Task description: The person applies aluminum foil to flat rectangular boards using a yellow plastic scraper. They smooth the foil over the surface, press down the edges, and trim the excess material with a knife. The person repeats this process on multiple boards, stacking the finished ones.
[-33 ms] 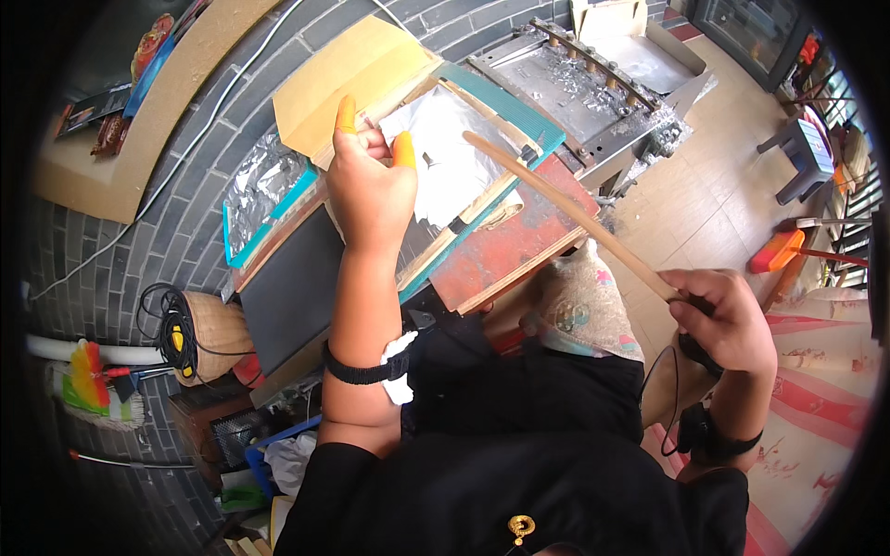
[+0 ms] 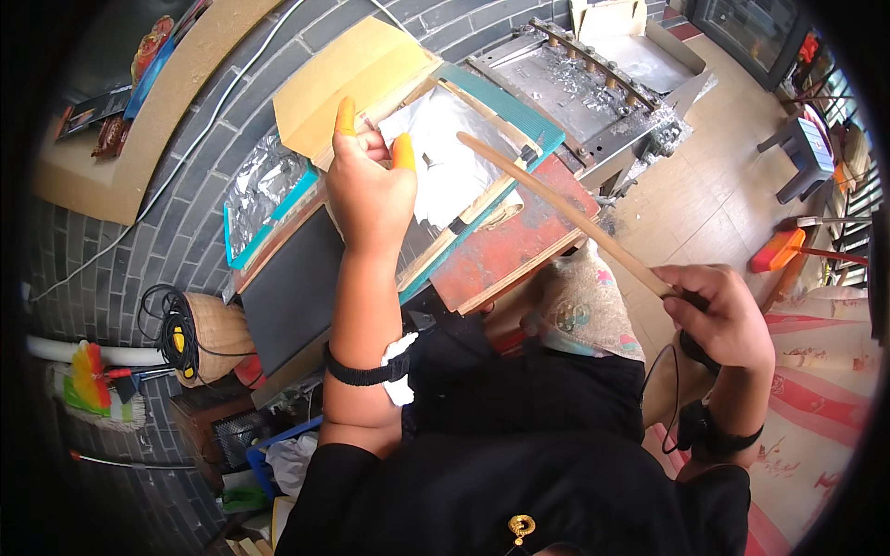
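My right hand (image 2: 718, 310) is closed around the thick end of a long, thin wooden stick (image 2: 565, 211). The stick slants up and left, its tip over a stack of white and silvery foil-like sheets (image 2: 454, 167). Beside the stack's left corner is my left hand (image 2: 371, 181), with yellow covers on thumb and forefinger. Those two fingers stand apart, while the others curl in near the sheet edge; whether they touch it cannot be made out. The sheets lie in a wooden frame (image 2: 426, 262) on a teal board (image 2: 547, 134).
A red worn board (image 2: 505, 250) juts out below the frame. To the left are a tan cardboard flap (image 2: 348, 79) and a teal-edged tray of crumpled foil (image 2: 264, 195). Beyond the frame stands a metal rack with foil scraps (image 2: 565, 88). A grey stool (image 2: 802, 162) is far right.
The stick's tip and my right hand have shifted slightly left. My left hand stays in place.
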`<state>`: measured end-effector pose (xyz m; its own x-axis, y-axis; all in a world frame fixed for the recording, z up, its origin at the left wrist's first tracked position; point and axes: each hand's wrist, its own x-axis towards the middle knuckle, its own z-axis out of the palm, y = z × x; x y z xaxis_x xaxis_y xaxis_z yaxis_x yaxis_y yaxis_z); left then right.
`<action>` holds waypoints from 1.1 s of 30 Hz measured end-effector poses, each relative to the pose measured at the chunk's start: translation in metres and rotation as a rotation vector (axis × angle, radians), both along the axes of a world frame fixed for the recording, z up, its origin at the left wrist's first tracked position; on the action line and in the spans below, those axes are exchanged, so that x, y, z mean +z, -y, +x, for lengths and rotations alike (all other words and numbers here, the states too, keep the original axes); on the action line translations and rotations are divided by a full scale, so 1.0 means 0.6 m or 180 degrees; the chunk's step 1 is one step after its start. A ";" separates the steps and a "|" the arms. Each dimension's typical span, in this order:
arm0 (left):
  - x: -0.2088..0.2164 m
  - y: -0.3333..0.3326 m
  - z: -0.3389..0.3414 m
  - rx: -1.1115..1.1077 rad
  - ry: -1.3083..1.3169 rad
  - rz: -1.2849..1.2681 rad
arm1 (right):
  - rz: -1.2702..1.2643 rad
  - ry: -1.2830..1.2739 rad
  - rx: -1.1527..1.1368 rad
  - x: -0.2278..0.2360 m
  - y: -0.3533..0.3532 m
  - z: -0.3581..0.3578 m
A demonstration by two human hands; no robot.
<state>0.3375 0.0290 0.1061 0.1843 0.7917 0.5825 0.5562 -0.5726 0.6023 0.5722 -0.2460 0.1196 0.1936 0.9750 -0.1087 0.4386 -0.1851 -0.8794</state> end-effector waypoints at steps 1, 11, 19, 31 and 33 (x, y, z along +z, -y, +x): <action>-0.001 0.001 -0.002 0.0026 -0.0057 0.0020 | 0.0034 0.0083 0.0066 -0.002 -0.015 -0.005; -0.002 0.009 0.000 0.0011 -0.0133 0.0147 | -0.0179 -0.0454 0.0241 0.005 -0.010 -0.028; -0.006 0.012 -0.001 -0.0019 -0.0136 0.0160 | -0.0236 -0.0514 0.0151 -0.025 -0.017 -0.070; -0.010 0.010 0.001 -0.0024 -0.0233 0.0387 | 0.0156 -0.0331 -0.0126 -0.036 -0.069 -0.059; -0.009 0.013 0.003 -0.0089 -0.0257 0.0311 | 0.0214 -0.0229 -0.0052 -0.034 -0.090 -0.059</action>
